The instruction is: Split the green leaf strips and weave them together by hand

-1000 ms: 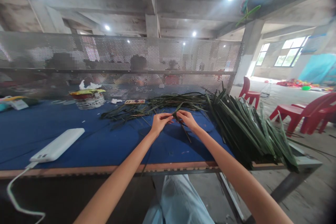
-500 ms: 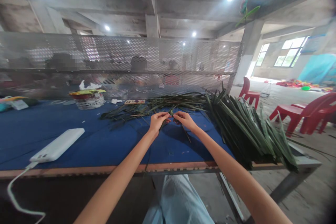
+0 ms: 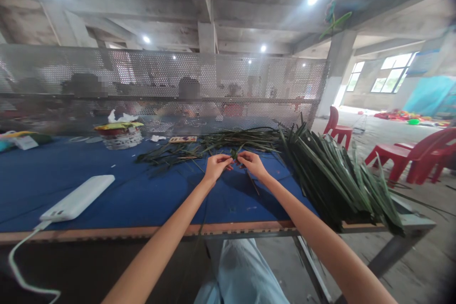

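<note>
The left hand (image 3: 217, 167) and right hand (image 3: 252, 163) pinch a narrow, glossy palm-leaf strip (image 3: 235, 154) between closed fingertips, just above a blue cloth tabletop (image 3: 149, 194). Long, ridged palm fronds (image 3: 338, 175) lie heaped at right, with a looser tangle of dark strips (image 3: 213, 145) ahead. A smooth white power bank (image 3: 76, 204) lies at left; a perforated metal screen (image 3: 160, 76) rises beyond, beneath rough concrete beams (image 3: 124, 9).

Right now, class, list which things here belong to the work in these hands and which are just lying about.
Work: left hand, right hand, green leaf strip, pile of long green leaves.
Lying about: white power bank, woven basket, red plastic chair.
</note>
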### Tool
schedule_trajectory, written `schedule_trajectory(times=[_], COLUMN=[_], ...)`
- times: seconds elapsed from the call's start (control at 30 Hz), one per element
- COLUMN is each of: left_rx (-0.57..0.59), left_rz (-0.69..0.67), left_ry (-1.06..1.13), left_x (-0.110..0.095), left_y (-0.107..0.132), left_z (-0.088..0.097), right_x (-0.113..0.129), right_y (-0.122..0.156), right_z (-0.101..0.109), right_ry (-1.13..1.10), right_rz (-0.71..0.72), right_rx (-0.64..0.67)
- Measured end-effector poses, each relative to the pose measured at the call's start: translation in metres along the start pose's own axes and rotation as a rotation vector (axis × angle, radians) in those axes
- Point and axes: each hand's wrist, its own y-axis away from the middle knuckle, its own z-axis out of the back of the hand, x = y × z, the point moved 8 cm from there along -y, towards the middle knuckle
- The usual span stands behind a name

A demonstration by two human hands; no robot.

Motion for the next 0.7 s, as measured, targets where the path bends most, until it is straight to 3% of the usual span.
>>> schedule_trajectory(times=[0.3, 0.57, 0.7], left_rx=[0.087, 0.069, 0.066], left_rz=[-0.025, 0.028, 0.042], left_ry=[-0.03, 0.073, 0.095], left_x=[-0.002, 0.004, 0.006], left_y=[0.002, 0.001, 0.001], left_z=[-0.006, -0.005, -0.003], right_x=[0.0, -0.022, -0.013], right_y=[-0.002, -0.016, -0.017], right_z=[0.012, 0.021, 0.045], right_ry=[0.076, -0.327, -0.446], right_rz=[0.028, -0.127, -0.112], right_rx=[-0.117, -0.165, -0.228])
